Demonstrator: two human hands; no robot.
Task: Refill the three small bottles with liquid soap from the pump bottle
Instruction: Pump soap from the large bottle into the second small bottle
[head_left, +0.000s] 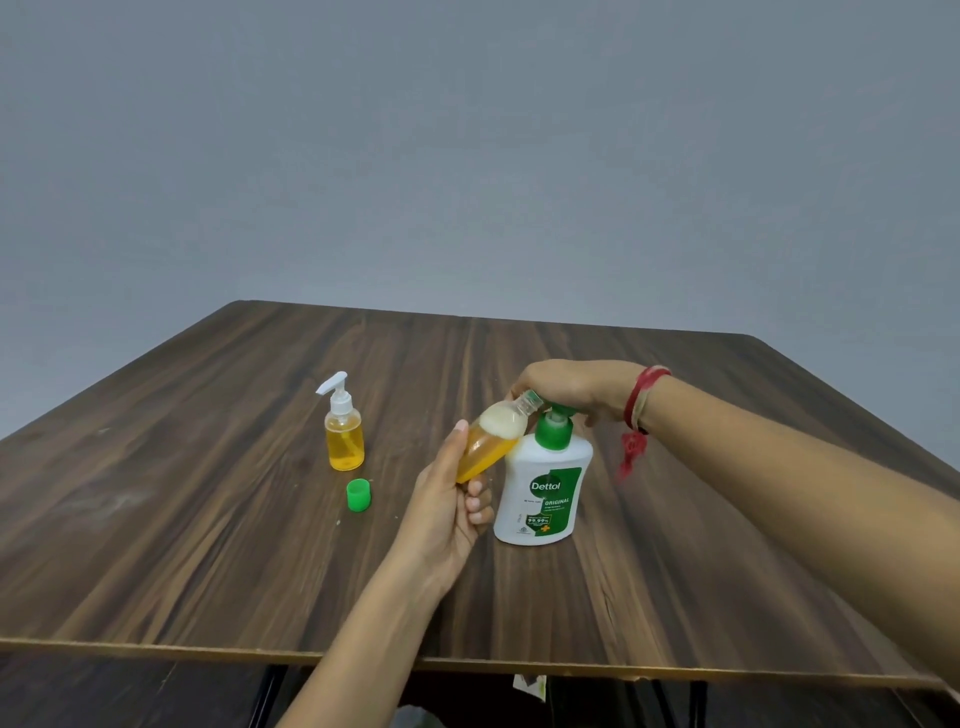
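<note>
Head view: dark wood-grain table (208, 519) under all. White plastic pump bottle (540, 499), label "Dettol ORIGINAL", upright; my right hand (571, 387) curled over its green pump head (553, 434). My left hand (447, 504) grips tilted clear small bottle (488, 447), amber soap and foam inside, neck at nozzle. Clear white-pump bottle (344, 441), amber-filled, stands left; green cap (358, 494) near it.

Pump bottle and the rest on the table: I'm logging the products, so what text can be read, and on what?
"Dettol": on the pump bottle front label.
"ORIGINAL": below it, same label.
"99.99%": dark box lower down, barely legible.
Fine print around these: too blurred to read.
Held small bottle, standing small bottle, green cap: no text seen.
</note>
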